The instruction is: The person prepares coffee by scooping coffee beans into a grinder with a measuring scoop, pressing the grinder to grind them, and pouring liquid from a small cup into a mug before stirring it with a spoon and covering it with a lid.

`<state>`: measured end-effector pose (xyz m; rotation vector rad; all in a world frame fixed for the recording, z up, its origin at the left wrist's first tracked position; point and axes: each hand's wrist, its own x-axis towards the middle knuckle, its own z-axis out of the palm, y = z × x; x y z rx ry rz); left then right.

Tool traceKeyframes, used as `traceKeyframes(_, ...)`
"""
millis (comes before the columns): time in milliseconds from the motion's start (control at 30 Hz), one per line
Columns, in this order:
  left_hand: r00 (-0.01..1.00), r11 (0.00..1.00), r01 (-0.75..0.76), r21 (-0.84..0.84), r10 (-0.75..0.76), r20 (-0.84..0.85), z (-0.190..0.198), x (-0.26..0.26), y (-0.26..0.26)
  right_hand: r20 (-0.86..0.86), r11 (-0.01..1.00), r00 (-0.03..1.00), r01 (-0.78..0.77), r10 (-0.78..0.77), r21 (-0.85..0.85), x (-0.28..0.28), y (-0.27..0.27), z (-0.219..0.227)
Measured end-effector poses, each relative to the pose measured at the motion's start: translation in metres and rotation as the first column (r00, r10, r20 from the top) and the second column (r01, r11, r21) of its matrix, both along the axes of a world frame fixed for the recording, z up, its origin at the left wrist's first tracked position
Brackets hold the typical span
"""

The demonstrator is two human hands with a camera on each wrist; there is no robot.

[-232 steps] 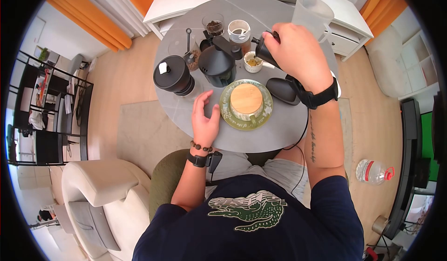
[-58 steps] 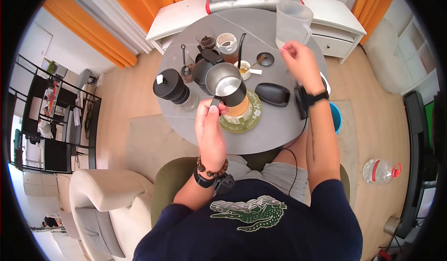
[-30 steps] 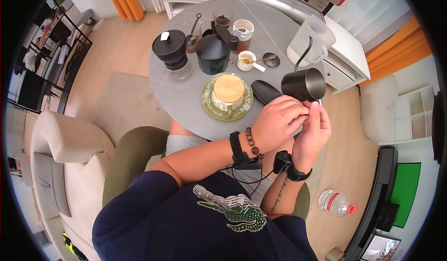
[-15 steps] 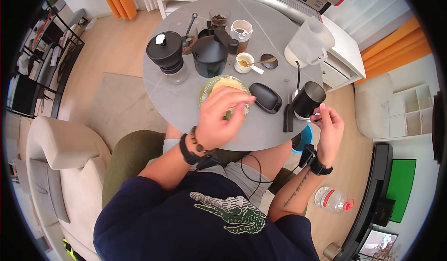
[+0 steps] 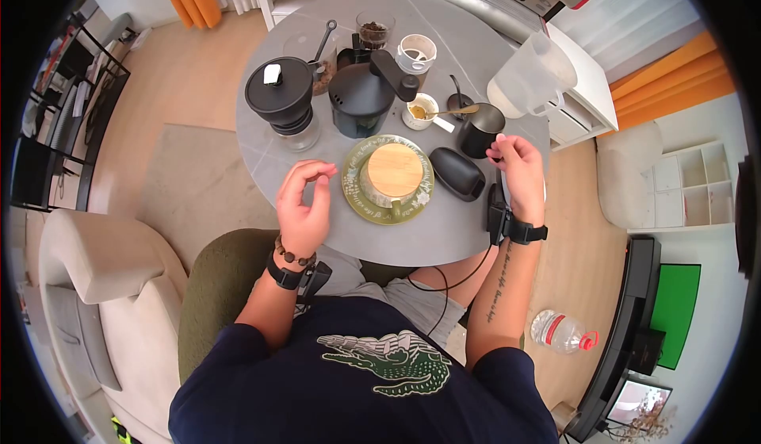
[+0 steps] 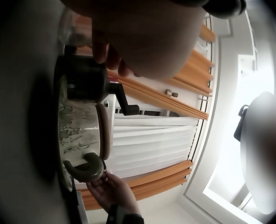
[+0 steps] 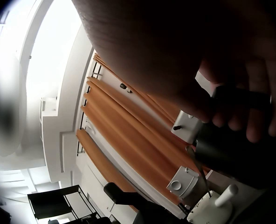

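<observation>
Gripping the gooseneck kettle (image 5: 479,138) by its handle, right of the wood-lidded teacup (image 5: 395,171), the right hand (image 5: 523,178) closes narrowly; the left hand (image 5: 303,212), left of it, hovers empty, loosely open.

Round gray table (image 5: 460,36), plate (image 5: 388,214), grinder (image 5: 279,93), translucent pitcher (image 5: 531,78)

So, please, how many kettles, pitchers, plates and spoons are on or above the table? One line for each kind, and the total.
Kettle: 1
Pitcher: 1
Plate: 1
Spoons: 2, brown one and black one
Total: 5
</observation>
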<state>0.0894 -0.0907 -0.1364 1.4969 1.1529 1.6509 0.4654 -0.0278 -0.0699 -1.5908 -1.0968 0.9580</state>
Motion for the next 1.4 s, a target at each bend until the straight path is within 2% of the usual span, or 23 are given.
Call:
traceKeyframes(400,0.995,0.994,0.042,-0.097,-0.033,0.096,-0.026,-0.012,0.003,-0.114,0.999,0.993,-0.01,0.006,-0.043,-0.008,0.025,-0.026)
traceKeyframes(600,0.994,0.995,0.053,-0.079,-0.045,0.095,-0.029,-0.009,0.003,-0.166,1.0,0.986,0.009,-0.014,-0.027,-0.005,0.042,-0.036)
traceKeyframes(667,0.996,0.995,0.056,-0.077,-0.05,0.077,-0.028,-0.008,0.003,-0.049,0.998,0.998,0.033,-0.036,-0.062,0.0,0.047,-0.04)
traceKeyframes(800,0.997,0.994,0.075,-0.077,-0.072,0.036,-0.028,-0.008,0.003,-0.009,0.997,0.999,0.037,-0.038,-0.063,0.0,0.049,-0.04)
traceKeyframes(867,0.998,0.993,0.06,-0.103,-0.058,0.015,-0.03,-0.006,0.002,0.169,0.994,0.984,0.072,-0.057,-0.084,0.001,0.048,-0.037)
traceKeyframes(900,0.999,0.991,0.04,-0.126,-0.042,-0.005,-0.03,-0.006,0.003,0.164,0.993,0.984,0.079,-0.065,-0.083,-0.002,0.043,-0.034)
traceKeyframes(933,0.999,0.991,0.048,-0.124,-0.05,-0.011,-0.028,-0.006,0.004,0.367,0.987,0.916,0.139,-0.161,0.085,-0.008,0.035,-0.031)
traceKeyframes(967,0.997,0.984,0.021,-0.175,-0.032,-0.064,-0.024,-0.005,0.005,0.534,0.953,0.798,0.16,-0.279,0.257,-0.012,0.026,-0.026)
traceKeyframes(1000,0.993,0.974,-0.01,-0.226,-0.018,-0.119,-0.021,-0.004,0.005,0.634,0.935,0.705,0.123,-0.319,0.334,-0.016,0.012,-0.017)
traceKeyframes(1033,0.991,0.974,-0.002,-0.225,-0.027,-0.129,-0.016,-0.003,0.004,0.627,0.933,0.708,0.135,-0.326,0.333,-0.023,-0.004,-0.005)
traceKeyframes(1100,0.957,0.953,-0.062,-0.298,-0.028,-0.289,-0.005,-0.001,0.004,0.513,0.985,0.854,-0.006,-0.085,0.173,-0.043,-0.038,0.014)
traceKeyframes(1167,0.935,0.946,-0.064,-0.317,-0.054,-0.351,-0.002,0.001,0.006,0.472,0.99,0.877,-0.132,0.091,0.053,-0.063,-0.067,0.018)
traceKeyframes(1233,0.907,0.94,-0.064,-0.334,-0.085,-0.413,-0.001,0.005,0.009,0.501,0.976,0.844,-0.216,0.193,-0.012,-0.082,-0.084,0.014)
traceKeyframes(1300,0.876,0.945,-0.079,-0.317,-0.086,-0.475,0.0,0.009,0.012,0.556,0.955,0.794,-0.297,0.246,0.001,-0.095,-0.092,0.001)
traceKeyframes(1333,0.866,0.947,-0.067,-0.313,-0.101,-0.49,-0.002,0.011,0.014,0.543,0.96,0.807,-0.279,0.23,0.009,-0.101,-0.094,-0.004)
traceKeyframes(1400,0.853,0.945,-0.071,-0.32,-0.11,-0.511,-0.006,0.012,0.017,0.648,0.958,0.722,-0.285,0.24,-0.037,-0.108,-0.093,-0.013)
